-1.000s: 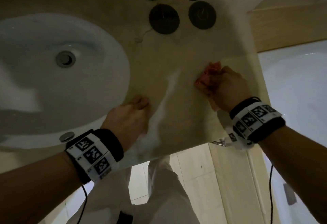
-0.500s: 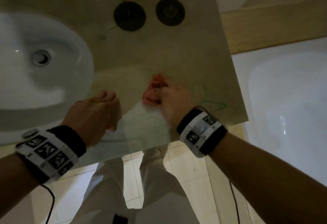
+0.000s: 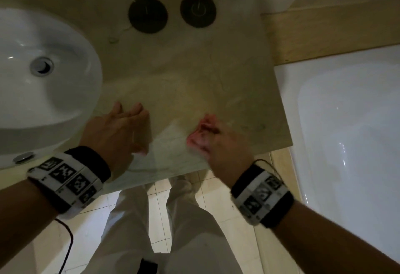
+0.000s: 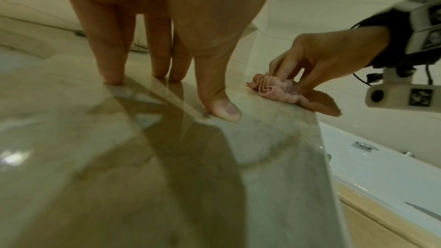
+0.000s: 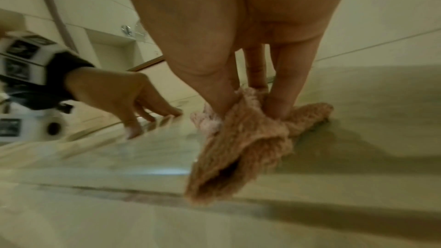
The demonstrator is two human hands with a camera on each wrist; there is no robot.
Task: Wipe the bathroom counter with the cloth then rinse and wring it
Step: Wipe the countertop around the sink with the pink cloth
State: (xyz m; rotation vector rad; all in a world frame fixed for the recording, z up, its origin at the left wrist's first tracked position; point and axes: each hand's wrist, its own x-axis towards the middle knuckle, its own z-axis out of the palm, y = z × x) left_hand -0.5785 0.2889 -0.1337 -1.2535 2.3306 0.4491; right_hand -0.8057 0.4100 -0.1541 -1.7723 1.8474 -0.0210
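Note:
A pink cloth (image 3: 202, 135) lies bunched on the beige marble counter (image 3: 194, 74) near its front edge. My right hand (image 3: 225, 143) grips the cloth (image 5: 243, 139) between thumb and fingers and presses it to the stone, one flap hanging over the edge. My left hand (image 3: 121, 126) rests on the counter to the left, by the sink, holding nothing. Its straight fingertips (image 4: 112, 80) touch the glossy surface. From the left wrist view the cloth (image 4: 281, 91) and the right hand (image 4: 322, 63) sit to the right.
A white sink (image 3: 32, 72) with a drain is set in the counter at left. Several round black lids (image 3: 149, 15) stand at the back. A white bathtub (image 3: 350, 122) lies right of the counter end. Tiled floor and my white trousers (image 3: 168, 230) are below.
My right hand has dragged the cloth from mid-counter toward the front edge. The left hand stays planted by the sink. My head view has shifted.

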